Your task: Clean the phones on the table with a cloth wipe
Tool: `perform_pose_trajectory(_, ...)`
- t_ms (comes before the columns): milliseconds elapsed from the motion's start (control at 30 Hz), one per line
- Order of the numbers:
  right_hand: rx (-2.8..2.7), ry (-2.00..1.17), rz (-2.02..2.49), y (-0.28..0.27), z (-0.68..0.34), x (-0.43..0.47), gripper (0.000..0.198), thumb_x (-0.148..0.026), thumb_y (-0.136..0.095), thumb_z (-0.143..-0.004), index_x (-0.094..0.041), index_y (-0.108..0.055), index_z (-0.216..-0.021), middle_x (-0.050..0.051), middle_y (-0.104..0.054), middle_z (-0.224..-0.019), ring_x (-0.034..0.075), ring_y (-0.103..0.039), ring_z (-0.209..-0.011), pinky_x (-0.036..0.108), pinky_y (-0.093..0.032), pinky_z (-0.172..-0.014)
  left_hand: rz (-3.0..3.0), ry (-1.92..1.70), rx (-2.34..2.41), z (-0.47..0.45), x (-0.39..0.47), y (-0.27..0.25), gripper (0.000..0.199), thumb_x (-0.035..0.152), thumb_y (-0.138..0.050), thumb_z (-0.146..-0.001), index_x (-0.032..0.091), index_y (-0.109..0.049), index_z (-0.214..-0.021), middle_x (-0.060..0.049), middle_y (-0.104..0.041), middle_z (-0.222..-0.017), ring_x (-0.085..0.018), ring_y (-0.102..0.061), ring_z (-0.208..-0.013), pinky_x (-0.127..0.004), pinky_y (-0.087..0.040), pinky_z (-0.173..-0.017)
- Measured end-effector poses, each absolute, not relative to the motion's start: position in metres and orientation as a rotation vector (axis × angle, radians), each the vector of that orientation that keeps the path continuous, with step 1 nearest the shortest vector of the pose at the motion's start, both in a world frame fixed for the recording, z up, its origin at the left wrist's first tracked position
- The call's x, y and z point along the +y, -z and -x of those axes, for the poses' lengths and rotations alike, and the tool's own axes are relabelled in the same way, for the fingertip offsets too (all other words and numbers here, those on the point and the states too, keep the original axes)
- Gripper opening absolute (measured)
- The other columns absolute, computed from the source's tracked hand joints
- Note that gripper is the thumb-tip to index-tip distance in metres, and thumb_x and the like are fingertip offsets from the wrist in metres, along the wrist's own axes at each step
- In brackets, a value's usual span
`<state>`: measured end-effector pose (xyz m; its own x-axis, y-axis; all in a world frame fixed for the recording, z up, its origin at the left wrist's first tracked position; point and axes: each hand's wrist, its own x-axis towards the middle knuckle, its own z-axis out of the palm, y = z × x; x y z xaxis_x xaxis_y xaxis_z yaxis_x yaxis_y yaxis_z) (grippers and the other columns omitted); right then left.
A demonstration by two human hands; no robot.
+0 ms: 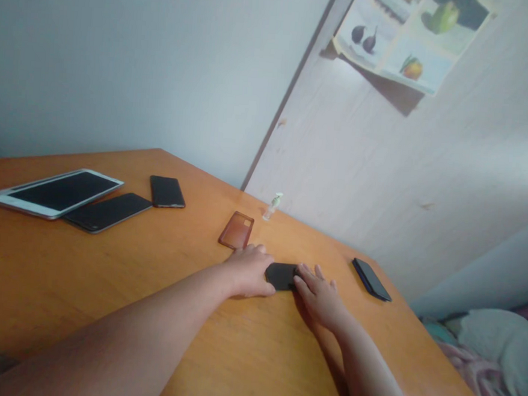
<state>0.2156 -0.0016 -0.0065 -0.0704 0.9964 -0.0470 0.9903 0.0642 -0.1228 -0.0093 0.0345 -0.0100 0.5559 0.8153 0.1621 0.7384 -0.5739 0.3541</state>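
Note:
A black smartphone (282, 276) lies low over the table between my two hands, its dark face up. My left hand (250, 272) is closed around its left end, the thumb along the near edge. At the other end, my right hand (323, 295) grips the phone with its thumb side, while the outer fingers spread apart over the table. Just beyond my left hand rests a brown phone case (237, 230) with a camera cutout. A small clear bottle (272, 207) with a pale green top stands behind it, close to the wall.
On the wooden table (159, 275), a white tablet (60, 193) overlaps a dark, flat device (109, 212) at the left. Another black phone (168, 192) lies beside them. A dark phone-like stack (371, 280) sits near the right edge. Bedding (501, 353) shows beyond that edge.

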Motion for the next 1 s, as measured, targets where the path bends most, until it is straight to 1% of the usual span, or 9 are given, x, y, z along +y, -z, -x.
perform_pose_trajectory(133,-2.459,-0.372,1.837,-0.002,-0.202,-0.015,0.055,-0.051,-0.029,-0.099,-0.029,-0.035,-0.149,0.004,-0.03,-0.157,0.031,-0.012,-0.148,0.067,-0.009,-0.113,-2.544,-0.457,1.307,0.01,0.032,0.007,0.049,0.06,-0.061,-0.07,0.027,-0.064,-0.105,-0.009,-0.06,-0.11,-0.032,-0.058,-0.106,-0.043,-0.049,-0.087)
perform_pose_trajectory(200,-2.415,-0.354,1.909,-0.003,-0.208,-0.014,0.055,-0.052,-0.029,-0.099,-0.029,-0.037,-0.148,0.005,-0.031,-0.157,0.032,-0.013,-0.147,0.069,-0.008,-0.111,-2.552,-0.455,1.305,0.01,0.032,0.006,0.048,0.059,-0.061,-0.069,0.026,-0.065,-0.105,-0.009,-0.06,-0.11,-0.032,-0.058,-0.106,-0.043,-0.05,-0.086)
perform_pose_trajectory(300,-2.246,-0.211,2.143,-0.002,-0.223,-0.01,0.053,-0.05,-0.03,-0.099,-0.028,-0.04,-0.146,0.006,-0.035,-0.155,0.037,-0.015,-0.146,0.076,-0.007,-0.106,-2.548,-0.454,1.299,0.01,0.032,0.007,0.049,0.058,-0.063,-0.068,0.027,-0.064,-0.106,-0.008,-0.059,-0.111,-0.032,-0.057,-0.108,-0.043,-0.049,-0.087)
perform_pose_trajectory(400,-2.264,-0.188,2.149,-0.002,-0.223,-0.012,0.056,-0.051,-0.031,-0.098,-0.026,-0.039,-0.147,0.007,-0.035,-0.155,0.038,-0.014,-0.146,0.076,-0.008,-0.106,-2.524,-0.462,1.304,0.009,0.033,0.008,0.05,0.057,-0.064,-0.068,0.028,-0.063,-0.108,-0.008,-0.059,-0.111,-0.032,-0.057,-0.108,-0.042,-0.049,-0.088)
perform_pose_trajectory(600,-2.539,-0.452,1.767,-0.011,-0.203,-0.027,0.06,-0.058,-0.031,-0.097,-0.03,-0.034,-0.149,0.003,-0.03,-0.156,0.029,-0.015,-0.147,0.062,-0.011,-0.116,-2.534,-0.46,1.289,0.01,0.032,0.007,0.049,0.062,-0.06,-0.07,0.027,-0.064,-0.104,-0.009,-0.059,-0.111,-0.033,-0.056,-0.108,-0.043,-0.049,-0.087)
perform_pose_trajectory(700,-2.406,-0.345,1.978,-0.012,-0.214,-0.023,0.055,-0.054,-0.033,-0.097,-0.031,-0.041,-0.146,0.004,-0.035,-0.154,0.034,-0.019,-0.146,0.069,-0.01,-0.112,-2.535,-0.454,1.288,0.01,0.032,0.006,0.048,0.058,-0.062,-0.069,0.027,-0.064,-0.105,-0.008,-0.058,-0.11,-0.032,-0.056,-0.108,-0.042,-0.049,-0.087)
perform_pose_trajectory(800,-2.276,-0.191,2.16,-0.01,-0.223,-0.02,0.054,-0.05,-0.037,-0.096,-0.027,-0.045,-0.144,0.007,-0.04,-0.152,0.038,-0.024,-0.143,0.075,-0.011,-0.108,-2.531,-0.462,1.29,0.01,0.032,0.007,0.049,0.056,-0.064,-0.068,0.028,-0.063,-0.108,-0.008,-0.058,-0.111,-0.031,-0.056,-0.107,-0.041,-0.049,-0.087)
perform_pose_trajectory(900,-2.384,-0.249,2.007,-0.011,-0.214,-0.024,0.058,-0.054,-0.038,-0.096,-0.025,-0.043,-0.145,0.008,-0.039,-0.152,0.035,-0.023,-0.144,0.07,-0.01,-0.111,-2.537,-0.461,1.293,0.01,0.033,0.008,0.049,0.056,-0.063,-0.069,0.028,-0.063,-0.108,-0.008,-0.058,-0.11,-0.031,-0.057,-0.106,-0.041,-0.049,-0.085)
perform_pose_trajectory(1000,-2.543,-0.438,1.74,-0.014,-0.198,-0.031,0.059,-0.058,-0.035,-0.096,-0.029,-0.038,-0.148,0.004,-0.034,-0.155,0.031,-0.02,-0.146,0.062,-0.009,-0.116,-2.553,-0.464,1.289,0.01,0.033,0.009,0.049,0.059,-0.06,-0.07,0.026,-0.064,-0.106,-0.009,-0.059,-0.111,-0.032,-0.057,-0.107,-0.042,-0.049,-0.086)
